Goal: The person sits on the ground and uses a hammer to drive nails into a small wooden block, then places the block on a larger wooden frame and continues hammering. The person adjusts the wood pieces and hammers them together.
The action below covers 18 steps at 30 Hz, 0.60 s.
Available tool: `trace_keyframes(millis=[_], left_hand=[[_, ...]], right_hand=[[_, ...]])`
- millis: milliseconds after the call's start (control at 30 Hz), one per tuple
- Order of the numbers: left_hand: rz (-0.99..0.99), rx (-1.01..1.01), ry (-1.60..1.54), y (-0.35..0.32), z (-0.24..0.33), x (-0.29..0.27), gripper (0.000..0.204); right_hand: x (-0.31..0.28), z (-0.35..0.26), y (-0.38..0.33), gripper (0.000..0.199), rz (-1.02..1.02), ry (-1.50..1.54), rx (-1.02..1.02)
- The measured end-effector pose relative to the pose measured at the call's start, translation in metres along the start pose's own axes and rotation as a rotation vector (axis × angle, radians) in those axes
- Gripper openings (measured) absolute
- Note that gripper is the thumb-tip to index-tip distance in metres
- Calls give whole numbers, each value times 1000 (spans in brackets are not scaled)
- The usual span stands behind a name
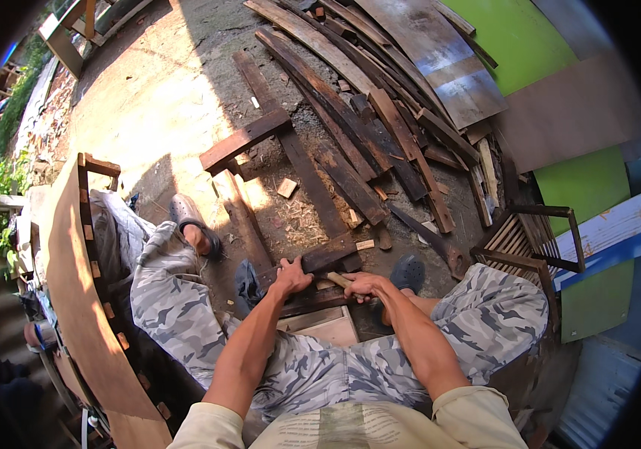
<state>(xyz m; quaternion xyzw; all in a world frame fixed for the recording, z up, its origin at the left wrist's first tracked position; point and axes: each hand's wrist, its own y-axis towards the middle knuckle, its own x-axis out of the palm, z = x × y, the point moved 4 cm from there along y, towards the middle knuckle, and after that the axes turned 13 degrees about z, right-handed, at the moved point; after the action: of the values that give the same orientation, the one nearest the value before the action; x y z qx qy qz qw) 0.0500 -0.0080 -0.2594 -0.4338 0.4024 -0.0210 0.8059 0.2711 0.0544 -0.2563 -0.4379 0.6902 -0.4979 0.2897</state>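
Between my knees lies a dark wooden board (324,254), angled up to the right. My left hand (291,277) is closed over its near side, fingers bent onto the wood. Just to the right, my right hand (366,286) is wrapped round a pale wooden handle (338,279). The handle's far end points left toward the board; what tool it belongs to, I cannot make out. Another dark piece of wood (313,301) lies below the hands, above a pale wooden box-like frame (339,329). A small light wood block (365,245) sits at the board's right end.
A handsaw (451,258) lies right of my hands. Long dark planks (328,97) are heaped ahead, with a crosspiece (246,140) over one. A curved wooden panel (74,284) stands left, a slatted wooden frame (526,232) right. Green and brown sheets (560,112) lean far right.
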Motion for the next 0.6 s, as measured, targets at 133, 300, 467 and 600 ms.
trace_keyframes(millis=[133,300,467,600], left_hand=[[-41,-5,13,2,9,-1,84],[-70,-40,-62,22,-19,8,70],[-51,-26,-88,17,-24,4,70],[-87,-9,-129,18,-11,3,69]], right_hand=[[3,15,11,90,3,-52,-94],[39,0,36,94,83,-368,-414],[33,-32,-2,85,-66,-167,-159],[11,-23,-18,81,-306,-36,-75]])
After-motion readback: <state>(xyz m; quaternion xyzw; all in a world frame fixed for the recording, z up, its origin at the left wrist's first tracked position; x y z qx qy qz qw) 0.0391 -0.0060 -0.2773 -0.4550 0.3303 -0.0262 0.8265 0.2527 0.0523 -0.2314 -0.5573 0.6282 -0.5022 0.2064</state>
